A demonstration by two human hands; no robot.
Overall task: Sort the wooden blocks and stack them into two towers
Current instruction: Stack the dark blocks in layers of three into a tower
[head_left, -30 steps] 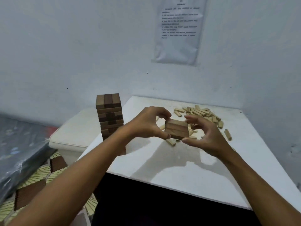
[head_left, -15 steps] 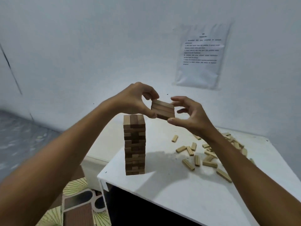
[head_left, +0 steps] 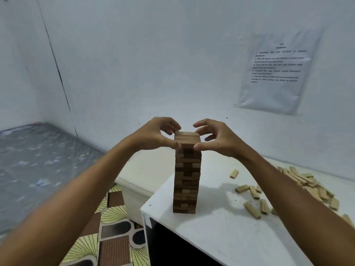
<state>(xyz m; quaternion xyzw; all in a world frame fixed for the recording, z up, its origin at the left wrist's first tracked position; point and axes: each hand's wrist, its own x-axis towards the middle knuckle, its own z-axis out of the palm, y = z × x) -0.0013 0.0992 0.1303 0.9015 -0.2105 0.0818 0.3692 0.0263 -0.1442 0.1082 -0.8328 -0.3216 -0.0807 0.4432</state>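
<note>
Head view: a layer of light blocks (head_left: 187, 138) sits at the very top of the tower (head_left: 186, 177), which stands near the front left corner of the white counter (head_left: 221, 233). The left hand (head_left: 153, 136) pinches that layer from its left side, thumb low at the near corner and fingers (head_left: 172, 126) curled over the far edge. The right hand (head_left: 217, 138) mirrors it from the right, thumb at the near corner. Both sets of fingers are only partly closed, just enough to clasp the layer between them. Holding from both sides likely keeps the blocks pressed together as one unit and squared to the rows beneath, so the layer lands flush without nudging the tall, narrow stack.

To the right on the counter lies a scatter of loose light blocks (head_left: 299, 187), well apart from the tower; the right forearm passes over part of it. No second tower shows. Nothing crowds the tower itself, though it stands near the counter's edge. Beyond are a pale box (head_left: 142, 175), patterned floor (head_left: 113, 244), a grey mattress (head_left: 38, 164) and a paper sheet (head_left: 274, 73) on the wall.
</note>
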